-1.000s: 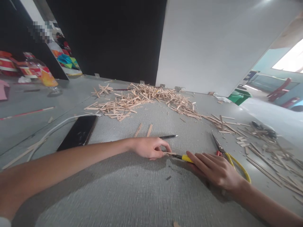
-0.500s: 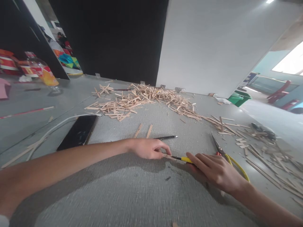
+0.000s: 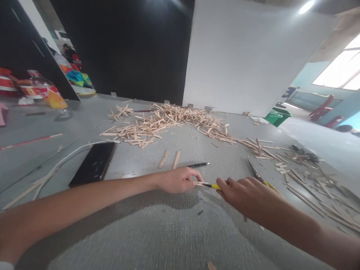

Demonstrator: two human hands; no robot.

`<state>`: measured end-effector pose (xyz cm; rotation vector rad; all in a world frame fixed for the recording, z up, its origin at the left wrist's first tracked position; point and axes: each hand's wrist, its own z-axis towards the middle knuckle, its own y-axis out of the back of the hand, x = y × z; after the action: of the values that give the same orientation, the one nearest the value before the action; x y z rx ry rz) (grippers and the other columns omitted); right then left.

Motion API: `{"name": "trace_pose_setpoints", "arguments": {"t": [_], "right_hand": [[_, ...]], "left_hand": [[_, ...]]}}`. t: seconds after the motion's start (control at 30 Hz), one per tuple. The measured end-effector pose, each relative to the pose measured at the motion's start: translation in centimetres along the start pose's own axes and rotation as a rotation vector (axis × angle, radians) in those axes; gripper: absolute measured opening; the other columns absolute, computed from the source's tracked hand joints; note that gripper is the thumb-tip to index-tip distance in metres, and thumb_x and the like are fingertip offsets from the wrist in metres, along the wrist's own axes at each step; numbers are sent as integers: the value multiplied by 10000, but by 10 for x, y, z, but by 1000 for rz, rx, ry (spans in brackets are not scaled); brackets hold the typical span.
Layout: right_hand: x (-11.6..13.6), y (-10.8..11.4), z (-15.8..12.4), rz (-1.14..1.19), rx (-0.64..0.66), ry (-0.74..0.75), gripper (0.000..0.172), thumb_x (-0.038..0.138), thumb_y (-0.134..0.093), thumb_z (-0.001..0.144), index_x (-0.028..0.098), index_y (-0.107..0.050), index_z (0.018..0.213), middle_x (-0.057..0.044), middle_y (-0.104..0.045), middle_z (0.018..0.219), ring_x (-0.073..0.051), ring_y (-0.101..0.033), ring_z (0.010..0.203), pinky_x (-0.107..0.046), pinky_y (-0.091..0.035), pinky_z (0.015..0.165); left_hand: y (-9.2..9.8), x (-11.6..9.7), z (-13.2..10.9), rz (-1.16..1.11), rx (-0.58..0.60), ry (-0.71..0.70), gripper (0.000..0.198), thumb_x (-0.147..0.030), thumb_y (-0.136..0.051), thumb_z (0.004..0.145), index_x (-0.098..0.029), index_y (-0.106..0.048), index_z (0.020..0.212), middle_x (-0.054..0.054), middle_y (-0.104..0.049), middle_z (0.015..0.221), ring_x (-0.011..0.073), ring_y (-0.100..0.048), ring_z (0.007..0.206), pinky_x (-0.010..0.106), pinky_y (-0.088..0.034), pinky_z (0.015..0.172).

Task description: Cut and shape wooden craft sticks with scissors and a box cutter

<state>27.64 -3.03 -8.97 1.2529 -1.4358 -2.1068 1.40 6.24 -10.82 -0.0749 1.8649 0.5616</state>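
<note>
My left hand [image 3: 180, 180] is closed in a pinch on a short wooden stick [image 3: 197, 183], low over the grey tabletop [image 3: 157, 228]. My right hand [image 3: 239, 193] is wrapped round a yellow-handled utility knife [image 3: 215, 186], whose dark tip meets the stick near my left fingertips. Most of its handle is hidden in the palm. Just beyond my left hand lie a black pen [image 3: 198, 164] and two loose wooden sticks, one left [image 3: 163, 159] and one right [image 3: 176, 159]. Scissors [image 3: 255, 172] with yellow handles rest behind my right hand, partly covered by it.
A heap of wooden sticks [image 3: 168, 118] spreads along the back, before a black and white panel [image 3: 239, 52]. More sticks and offcuts [image 3: 312, 187] lie at right. A phone [image 3: 94, 163], a white cable [image 3: 60, 163] and a drink bottle [image 3: 53, 95] are at left.
My right hand has rolled over, its fingers curling more tightly round the knife and its forearm rising. My left hand keeps its pinch on the stick. The view has shifted slightly.
</note>
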Motion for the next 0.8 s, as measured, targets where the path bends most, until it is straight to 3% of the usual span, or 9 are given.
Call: {"name": "trace_pose_setpoints", "arguments": {"t": [0.1,0.23,0.4,0.57,0.67,0.8], "right_hand": [[-6,-12,1,25,-33,13,401,173,-225,1130,194,-561,912,25,-540,602,-166,-516,403,-389,-155,458],[-4,-24,-1,58,-81,29,436,227,-179,1152,187,-546,921,32,-579,629,-143,-543,432,-368,-230,450],[1,-10,4,36,-66,55,342,162,-277,1124,204,-548,920,19,-562,647,-165,-510,445,-393,-172,478],[-12,1,-2,89,-104,16,312,280,-305,1146,209,-529,940,43,-553,632,-149,-510,420,-376,-179,460],[-20,3,-14,140,-148,-29,293,313,-348,1147,208,-506,924,53,-547,646,-124,-517,427,-353,-248,451],[-15,4,-27,223,-159,-124,268,331,-373,1144,210,-513,950,52,-548,674,-132,-538,457,-350,-297,476]], "left_hand": [[0,1,0,-17,-6,0,284,-318,-562,957,-179,-613,1199,-73,-345,607,126,-271,504,275,-203,504],[4,4,3,-76,92,-6,244,-251,-584,925,-197,-559,1162,-72,-406,620,132,-339,537,264,-276,529],[10,5,3,-166,219,13,219,-270,-589,956,-242,-465,1134,-39,-560,759,123,-457,597,251,-369,585],[15,6,3,-228,314,89,295,-344,-564,1007,-269,-397,1239,-18,-636,816,111,-503,490,230,-332,463],[16,6,2,-274,326,111,303,-310,-558,1016,-285,-373,1255,-41,-595,772,115,-497,475,216,-285,419],[14,5,0,-332,333,108,233,-268,-529,1041,-264,-453,1262,-85,-412,654,102,-355,438,220,-234,406]]}}
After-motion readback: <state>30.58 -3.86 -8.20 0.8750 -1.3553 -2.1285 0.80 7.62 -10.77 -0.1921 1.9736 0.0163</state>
